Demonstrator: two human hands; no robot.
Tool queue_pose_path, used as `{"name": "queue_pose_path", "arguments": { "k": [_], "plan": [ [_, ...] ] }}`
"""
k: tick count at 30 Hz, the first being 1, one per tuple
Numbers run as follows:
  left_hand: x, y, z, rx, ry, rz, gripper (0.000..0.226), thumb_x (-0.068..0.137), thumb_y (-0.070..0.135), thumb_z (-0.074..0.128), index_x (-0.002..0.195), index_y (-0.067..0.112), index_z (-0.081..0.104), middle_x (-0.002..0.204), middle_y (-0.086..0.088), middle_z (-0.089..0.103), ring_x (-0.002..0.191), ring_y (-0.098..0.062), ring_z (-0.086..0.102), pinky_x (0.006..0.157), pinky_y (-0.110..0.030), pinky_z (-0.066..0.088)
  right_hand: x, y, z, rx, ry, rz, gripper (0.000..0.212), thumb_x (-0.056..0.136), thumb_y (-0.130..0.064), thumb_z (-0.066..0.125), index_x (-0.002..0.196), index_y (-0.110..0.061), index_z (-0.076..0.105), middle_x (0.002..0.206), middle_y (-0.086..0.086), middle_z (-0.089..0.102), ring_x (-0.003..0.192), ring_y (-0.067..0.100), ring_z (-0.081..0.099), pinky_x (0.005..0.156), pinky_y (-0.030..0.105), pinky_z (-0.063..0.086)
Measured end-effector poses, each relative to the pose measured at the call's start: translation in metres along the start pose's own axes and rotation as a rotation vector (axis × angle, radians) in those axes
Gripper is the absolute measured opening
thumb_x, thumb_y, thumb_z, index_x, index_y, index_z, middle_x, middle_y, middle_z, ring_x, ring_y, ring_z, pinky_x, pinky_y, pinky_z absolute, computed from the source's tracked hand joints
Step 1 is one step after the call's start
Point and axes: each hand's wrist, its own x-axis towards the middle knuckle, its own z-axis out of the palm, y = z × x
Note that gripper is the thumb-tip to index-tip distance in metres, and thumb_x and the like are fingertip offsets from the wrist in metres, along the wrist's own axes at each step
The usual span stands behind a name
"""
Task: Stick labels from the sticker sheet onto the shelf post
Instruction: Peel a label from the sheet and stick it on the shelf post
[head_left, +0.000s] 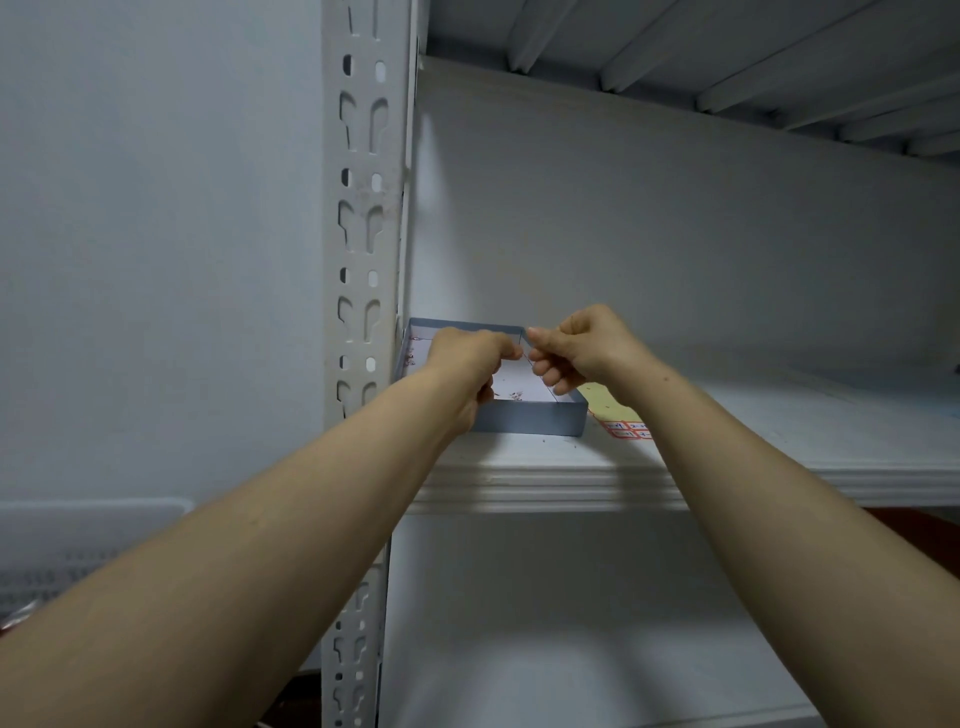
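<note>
The white slotted shelf post (361, 218) rises at the left of the shelf. A pale yellow sticker sheet (621, 415) with red-framed labels lies on the shelf board, partly hidden by my right forearm. My left hand (467, 364) and my right hand (582, 348) meet above a shallow blue-grey box (530, 415). The fingertips of both hands pinch something very small between them, too small to make out. Both sets of fingers are curled.
The white shelf board (545, 478) juts out at chest height, with another shelf overhead (675, 67). Small dark scraps lie inside the box and on the board. A pale perforated basket (78, 551) sits low at the left by the wall.
</note>
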Motion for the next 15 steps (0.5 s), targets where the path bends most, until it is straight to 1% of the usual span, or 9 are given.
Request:
{"name": "queue_pose_path", "arguments": {
  "k": [4,7,11,13,14,15],
  "plan": [
    [0.002,-0.001,0.001,0.016,0.007,-0.003,0.018,0.078,0.005,0.067,0.091,0.004,0.055,0.073,-0.008,0.043,0.059,-0.017,0.037,0.049,-0.026,0.034,0.002,0.002,0.002,0.027,-0.035,0.009,0.028,0.094,-0.011,0.055,0.069,0.002,0.06,0.063,0.014,0.058,0.038,0.008,0.056,0.044,0.019,0.052],
    [0.002,0.0,0.001,0.037,0.015,0.001,0.019,0.078,0.006,0.067,0.092,0.003,0.054,0.074,-0.009,0.042,0.059,-0.018,0.036,0.05,-0.026,0.034,0.005,0.004,0.0,0.03,-0.003,-0.011,0.022,0.09,-0.003,0.058,0.069,0.002,0.062,0.065,0.014,0.061,0.04,0.008,0.06,0.047,0.019,0.054],
    [0.004,0.001,0.001,0.022,0.018,0.001,0.032,0.079,0.007,0.066,0.108,-0.004,0.058,0.086,-0.011,0.043,0.061,-0.019,0.034,0.05,-0.025,0.032,0.008,0.006,-0.005,0.099,0.074,-0.023,0.011,0.08,0.008,0.065,0.072,0.001,0.064,0.068,0.017,0.064,0.046,0.011,0.064,0.053,0.019,0.056],
    [0.003,0.002,0.001,0.015,0.022,0.001,0.036,0.079,0.007,0.066,0.112,-0.004,0.057,0.088,-0.012,0.044,0.06,-0.019,0.034,0.05,-0.025,0.032,0.011,0.008,-0.008,0.152,0.075,-0.003,0.011,0.08,0.014,0.062,0.081,0.003,0.065,0.079,0.021,0.065,0.054,0.014,0.067,0.058,0.02,0.058],
    [0.003,0.003,0.001,0.012,0.024,0.0,0.036,0.079,0.007,0.066,0.113,-0.004,0.057,0.089,-0.012,0.044,0.06,-0.019,0.034,0.05,-0.025,0.032,0.011,0.008,-0.008,0.171,0.072,0.006,0.018,0.081,0.017,0.058,0.092,0.005,0.065,0.086,0.022,0.066,0.062,0.016,0.068,0.062,0.02,0.058],
    [0.003,0.003,0.001,0.012,0.025,-0.002,0.037,0.08,0.007,0.066,0.114,-0.003,0.057,0.089,-0.011,0.044,0.06,-0.019,0.034,0.05,-0.025,0.033,0.013,0.008,-0.008,0.182,0.067,0.019,0.031,0.081,0.021,0.053,0.105,0.004,0.063,0.093,0.02,0.065,0.071,0.018,0.069,0.067,0.021,0.059]
  ]
}}
